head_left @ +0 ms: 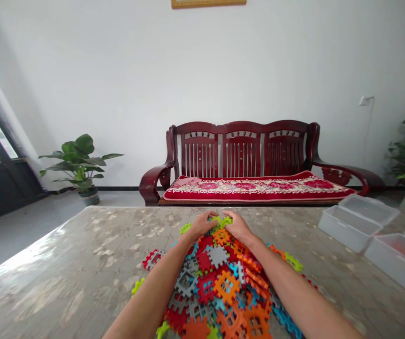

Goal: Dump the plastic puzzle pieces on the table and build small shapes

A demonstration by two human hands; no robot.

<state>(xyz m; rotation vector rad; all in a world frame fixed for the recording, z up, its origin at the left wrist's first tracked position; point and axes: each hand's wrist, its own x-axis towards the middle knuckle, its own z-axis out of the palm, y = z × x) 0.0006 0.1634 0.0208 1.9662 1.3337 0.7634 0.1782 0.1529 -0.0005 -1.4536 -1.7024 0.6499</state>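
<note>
A heap of interlocking plastic building tiles (218,256) in red, orange, grey, blue and lime green spreads over the table between my forearms. At the far end of the heap, my left hand (204,223) curls its fingers round the left side of a lime-green tile (222,221). From the other side, my right hand (237,226) has its bent fingers on the same lime-green part. The fingertips are small and partly hidden. Just nearer lies an orange window tile (221,236), and a grey tile (218,255) rests flat in the middle of the heap.
The table (57,273) has a patterned, glossy cover. Two translucent plastic boxes stand at the right: an open-lidded box (346,228) and a nearer box (396,263) with something reddish inside. Beyond the table are a dark red wooden bench (242,155) and a potted plant (82,165).
</note>
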